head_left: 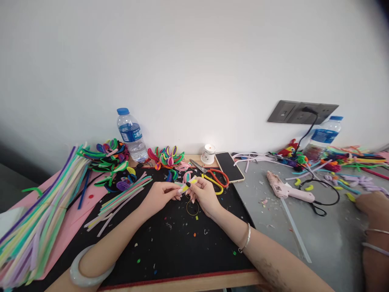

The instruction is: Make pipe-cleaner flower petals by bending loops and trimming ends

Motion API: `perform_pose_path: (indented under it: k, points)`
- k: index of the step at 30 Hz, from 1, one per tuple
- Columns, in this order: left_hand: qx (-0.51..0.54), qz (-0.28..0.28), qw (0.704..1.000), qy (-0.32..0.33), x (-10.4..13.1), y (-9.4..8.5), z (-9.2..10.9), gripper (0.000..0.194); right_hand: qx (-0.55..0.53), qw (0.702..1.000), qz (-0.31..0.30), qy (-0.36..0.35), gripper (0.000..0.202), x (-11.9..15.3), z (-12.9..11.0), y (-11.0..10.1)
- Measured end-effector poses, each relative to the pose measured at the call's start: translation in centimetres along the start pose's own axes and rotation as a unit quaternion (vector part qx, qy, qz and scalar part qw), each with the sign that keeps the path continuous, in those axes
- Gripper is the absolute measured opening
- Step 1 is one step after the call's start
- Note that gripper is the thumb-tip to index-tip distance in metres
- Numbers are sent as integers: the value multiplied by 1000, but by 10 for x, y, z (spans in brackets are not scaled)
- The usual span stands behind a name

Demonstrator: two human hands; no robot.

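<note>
Above the black mat (179, 243), my left hand (161, 195) and my right hand (204, 194) meet, with fingers pinched on a small piece of yellow and pale pipe cleaner (187, 185). A thin gold ring (192, 208) shows just below my right fingers. Just behind the hands are small pink and blue looped pieces (172, 175). Red-handled scissors (219, 177) and a yellow-handled pair (214, 184) lie beyond my right hand.
Long pipe cleaners (45, 227) fill the left side. A water bottle (132, 136), colourful flowers (167, 157), a paper cup (208, 155) and a phone (230, 167) line the back. At right are a glue gun (291, 192) and another person's hand (372, 202).
</note>
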State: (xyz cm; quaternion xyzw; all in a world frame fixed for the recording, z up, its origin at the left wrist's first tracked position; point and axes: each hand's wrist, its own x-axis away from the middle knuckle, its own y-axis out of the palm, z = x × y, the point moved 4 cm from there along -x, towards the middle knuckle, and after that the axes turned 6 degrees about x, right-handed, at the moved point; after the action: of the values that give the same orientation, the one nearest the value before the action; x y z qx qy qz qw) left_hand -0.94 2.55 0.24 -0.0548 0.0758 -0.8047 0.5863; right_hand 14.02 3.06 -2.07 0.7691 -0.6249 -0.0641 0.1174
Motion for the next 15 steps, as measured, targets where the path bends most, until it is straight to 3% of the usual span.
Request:
perform_pose_path:
  k: [6, 15]
  points:
    - [-73, -35, 995, 54, 1, 1, 7, 20, 50, 999, -5, -17, 21, 1, -4, 0]
    - [-49, -44, 997, 40, 0, 2, 4, 21, 50, 999, 6, -17, 22, 2, -4, -1]
